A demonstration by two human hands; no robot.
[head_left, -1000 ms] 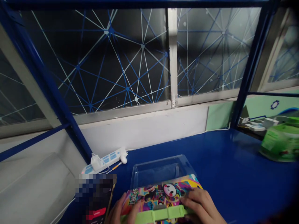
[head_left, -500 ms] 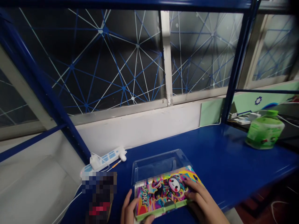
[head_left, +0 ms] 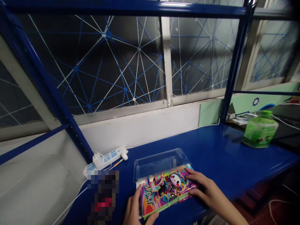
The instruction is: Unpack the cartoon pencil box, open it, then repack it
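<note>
At the far left, a slanting blue metal post [head_left: 50, 90] stands against the pale wall, with dark window panes [head_left: 112, 65] behind it, crossed by white and blue lines that meet at small nodes. At the foot of the post, a white power strip [head_left: 110, 158] with light blue sockets lies at a slant near the back of the blue table [head_left: 211, 159], a white plug [head_left: 98, 158] sitting in its left part. Just in front of it is a dark object [head_left: 105, 190], blurred into blocks with a red patch, so I can't make out its detail.

Next comes the person's left hand [head_left: 134, 204], wrapped about the left end of a colourful case [head_left: 167, 190], its thumb along the near edge. The case is at the near side of the table, slightly tilted in my view, with a white-faced cartoon figure, the word "SPORT" at its left and a green near edge; I can't tell whether it rests on the tabletop. Just beyond it lies a clear plastic tray [head_left: 159, 163], partly hidden by the case's far edge. The right hand [head_left: 206, 189] grasps the case's right end, fingers spread over the printed face.

Well apart to the right, a green bottle [head_left: 260, 131] with a green cap stands near a light green panel.
</note>
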